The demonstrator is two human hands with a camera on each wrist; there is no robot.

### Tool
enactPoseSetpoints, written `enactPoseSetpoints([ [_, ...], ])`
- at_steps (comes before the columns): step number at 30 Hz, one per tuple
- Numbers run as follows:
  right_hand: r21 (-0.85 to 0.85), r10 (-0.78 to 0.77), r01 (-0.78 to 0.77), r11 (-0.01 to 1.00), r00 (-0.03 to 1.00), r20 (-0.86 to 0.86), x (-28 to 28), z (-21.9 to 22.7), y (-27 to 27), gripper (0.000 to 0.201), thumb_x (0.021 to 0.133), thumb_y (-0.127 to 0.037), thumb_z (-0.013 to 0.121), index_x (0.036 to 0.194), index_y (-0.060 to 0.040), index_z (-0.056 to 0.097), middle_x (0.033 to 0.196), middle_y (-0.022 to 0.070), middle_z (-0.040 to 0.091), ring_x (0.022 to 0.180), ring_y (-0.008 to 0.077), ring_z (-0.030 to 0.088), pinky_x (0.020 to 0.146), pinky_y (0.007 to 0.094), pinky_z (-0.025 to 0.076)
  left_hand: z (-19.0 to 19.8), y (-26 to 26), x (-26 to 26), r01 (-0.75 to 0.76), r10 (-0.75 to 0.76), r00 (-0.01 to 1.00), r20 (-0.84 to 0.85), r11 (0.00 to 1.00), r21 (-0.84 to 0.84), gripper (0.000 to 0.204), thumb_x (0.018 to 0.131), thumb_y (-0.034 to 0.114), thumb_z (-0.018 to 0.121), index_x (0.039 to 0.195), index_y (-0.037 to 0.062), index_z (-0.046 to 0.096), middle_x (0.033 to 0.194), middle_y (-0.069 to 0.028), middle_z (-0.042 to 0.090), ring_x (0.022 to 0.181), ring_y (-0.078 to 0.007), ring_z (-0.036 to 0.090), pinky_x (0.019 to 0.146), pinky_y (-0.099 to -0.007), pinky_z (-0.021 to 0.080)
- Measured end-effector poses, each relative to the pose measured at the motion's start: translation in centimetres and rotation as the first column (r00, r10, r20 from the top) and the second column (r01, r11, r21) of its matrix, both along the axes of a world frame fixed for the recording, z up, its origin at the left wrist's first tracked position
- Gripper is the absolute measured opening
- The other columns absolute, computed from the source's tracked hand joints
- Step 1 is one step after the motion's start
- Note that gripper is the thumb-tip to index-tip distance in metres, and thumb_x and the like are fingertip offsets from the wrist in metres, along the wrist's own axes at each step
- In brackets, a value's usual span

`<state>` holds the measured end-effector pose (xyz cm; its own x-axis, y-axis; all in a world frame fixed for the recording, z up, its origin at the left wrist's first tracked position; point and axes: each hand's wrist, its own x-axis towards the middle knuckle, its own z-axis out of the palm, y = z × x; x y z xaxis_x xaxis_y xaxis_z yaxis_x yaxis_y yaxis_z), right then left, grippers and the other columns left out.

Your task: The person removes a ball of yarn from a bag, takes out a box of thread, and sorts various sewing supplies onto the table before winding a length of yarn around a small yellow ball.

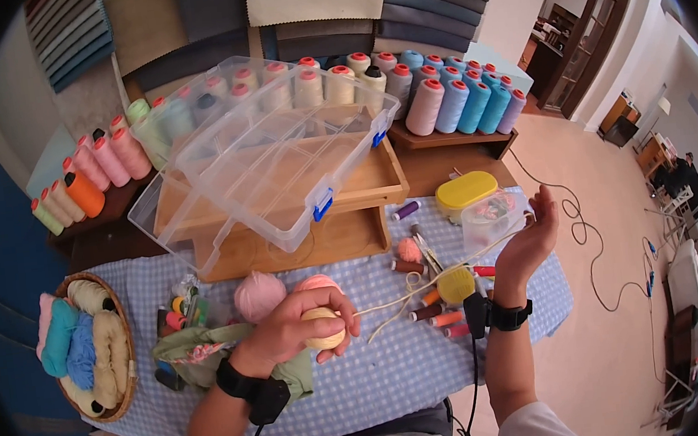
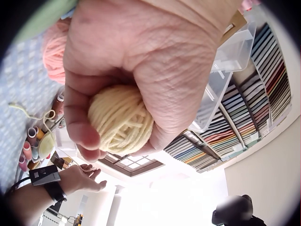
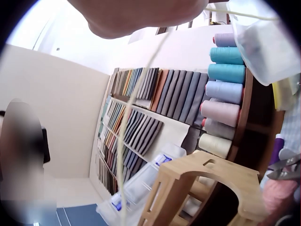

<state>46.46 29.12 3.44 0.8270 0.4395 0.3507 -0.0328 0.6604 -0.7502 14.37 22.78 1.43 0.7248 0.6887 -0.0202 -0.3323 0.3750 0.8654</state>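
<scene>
The left hand curls its fingers and thumb round a small ball of cream yarn; the left wrist view shows the ball close up in that palm. From it a cream strand stretches across to the raised right hand, which stands palm up beside a clear container. How the right fingers hold the strand is hard to see. In the right wrist view the strand runs below part of the hand. A loose yarn end curls on the cloth between the hands.
Thread spools, scissors and a yellow-lidded box lie between and beyond the hands. Pink yarn and green fabric are by the left hand. A wooden rack carries a clear plastic case; a basket stands far left.
</scene>
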Motion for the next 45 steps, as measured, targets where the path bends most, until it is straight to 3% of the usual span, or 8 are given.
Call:
enactPoseSetpoints([
  [4,-0.088,-0.180,0.260,0.962,0.840,0.512,-2.6,-0.5,-1.5,0.031,0.097,-0.018,0.049,0.118,0.0020,0.059,0.120,0.0101,0.056,0.102,0.0162,0.054,0.088,0.0289,0.041,-0.4,-0.2,0.0,-0.018,0.020,0.999,-0.039,0.999,0.028,0.017,0.089,0.015,0.060,0.090,-0.0015,0.060,0.089,-0.0107,0.061,0.072,-0.0160,0.063,0.049,-0.0250,0.048],
  [6,-0.271,0.343,-0.225,0.936,0.754,0.560,-3.4,-0.1,-3.4,0.034,0.095,-0.016,0.053,0.124,0.0010,0.055,0.129,0.0112,0.053,0.115,0.0203,0.051,0.095,0.0333,0.040,-0.3,-0.1,0.1,-0.015,0.016,0.999,-0.034,0.999,0.042,0.018,0.090,0.016,0.060,0.089,-0.0015,0.061,0.089,-0.0106,0.061,0.073,-0.0163,0.064,0.051,-0.0256,0.050],
  [8,-0.484,0.730,-0.620,0.617,0.222,0.646,-4.1,0.1,-4.0,0.038,0.092,-0.014,0.060,0.127,-0.0008,0.053,0.132,0.0122,0.052,0.118,0.0222,0.051,0.094,0.0316,0.043,-0.2,-0.3,0.2,-0.038,0.041,0.996,-0.075,0.998,0.047,0.022,0.091,0.019,0.061,0.088,-0.0018,0.061,0.089,-0.0107,0.062,0.074,-0.0171,0.064,0.053,-0.0264,0.053],
  [14,-0.756,0.958,-0.652,0.063,-0.173,0.229,-9.9,-0.9,-7.0,0.036,0.091,-0.021,0.067,0.120,-0.0022,0.057,0.112,0.0128,0.061,0.108,0.0178,0.055,0.082,0.0269,0.046,-1.4,-0.1,0.3,-0.038,0.036,0.998,0.045,0.998,0.052,0.027,0.098,0.024,0.056,0.092,-0.0015,0.060,0.090,-0.0116,0.063,0.078,-0.0195,0.067,0.063,-0.0330,0.058],
  [16,-0.946,0.970,-0.317,-0.075,-0.245,0.005,-9.0,0.6,-6.6,0.032,0.092,-0.022,0.066,0.116,-0.0017,0.059,0.088,0.0070,0.063,0.084,0.0131,0.058,0.069,0.0258,0.045,-1.5,0.0,0.2,-0.033,0.031,0.996,0.086,0.999,0.026,0.029,0.097,0.026,0.055,0.106,-0.0016,0.056,0.096,-0.0131,0.061,0.082,-0.0221,0.065,0.066,-0.0368,0.058],
  [17,-0.870,0.943,-0.477,0.128,-0.213,0.255,-8.3,-1.5,-6.4,0.022,0.095,-0.021,0.062,0.105,-0.0017,0.063,0.066,-0.0019,0.055,0.060,0.0086,0.049,0.056,0.0241,0.038,-1.3,0.0,0.2,-0.038,0.036,0.995,0.089,0.999,0.029,0.029,0.097,0.026,0.055,0.106,-0.0016,0.056,0.096,-0.0131,0.061,0.082,-0.0221,0.065,0.066,-0.0368,0.058],
  [28,-0.213,0.907,-0.889,0.405,0.421,-0.035,-5.8,-1.7,-3.5,0.023,0.100,-0.022,0.049,0.088,-0.0040,0.056,0.060,-0.0069,0.033,0.051,0.0039,0.025,0.049,0.0218,0.020,-1.2,-0.1,0.1,-0.136,0.138,0.989,0.057,0.990,-0.026,0.030,0.089,0.027,0.064,0.102,0.0016,0.055,0.091,-0.0132,0.060,0.074,-0.0204,0.063,0.050,-0.0310,0.053],
  [45,0.078,0.093,-0.100,0.992,0.992,0.087,5.3,-1.5,-1.3,0.020,0.099,-0.022,0.049,0.097,-0.0038,0.056,0.084,0.0028,0.056,0.079,0.0126,0.052,0.077,0.0261,0.040,-1.4,-0.1,0.4,-0.329,0.344,0.934,0.097,0.933,-0.147,0.024,0.091,0.019,0.056,0.103,-0.0008,0.057,0.088,-0.0112,0.061,0.073,-0.0202,0.063,0.054,-0.0324,0.053],
])
